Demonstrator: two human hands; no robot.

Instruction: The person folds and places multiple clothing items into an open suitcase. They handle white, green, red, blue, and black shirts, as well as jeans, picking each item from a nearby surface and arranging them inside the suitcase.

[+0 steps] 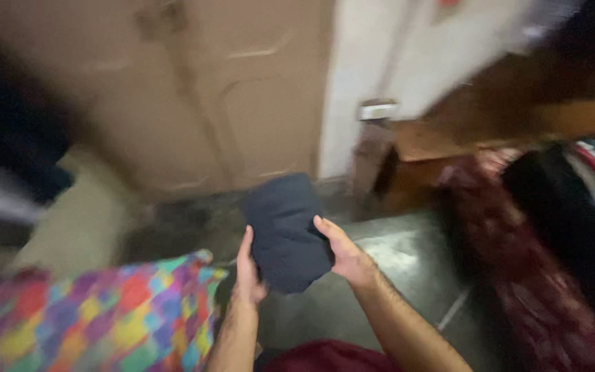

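A folded dark blue cloth (285, 231) is grasped from both sides, the left hand (248, 272) and right hand (344, 256) with fingers curled around its edges, above the grey floor (394, 265). Left of the fingers lies a multicoloured patchwork fabric (98, 317); beyond them stand blurred brown cupboard doors (208, 96).

A home bedroom: wooden wardrobe doors (194, 96), patchwork bedspread (91, 317), heaped clothes (552, 227).
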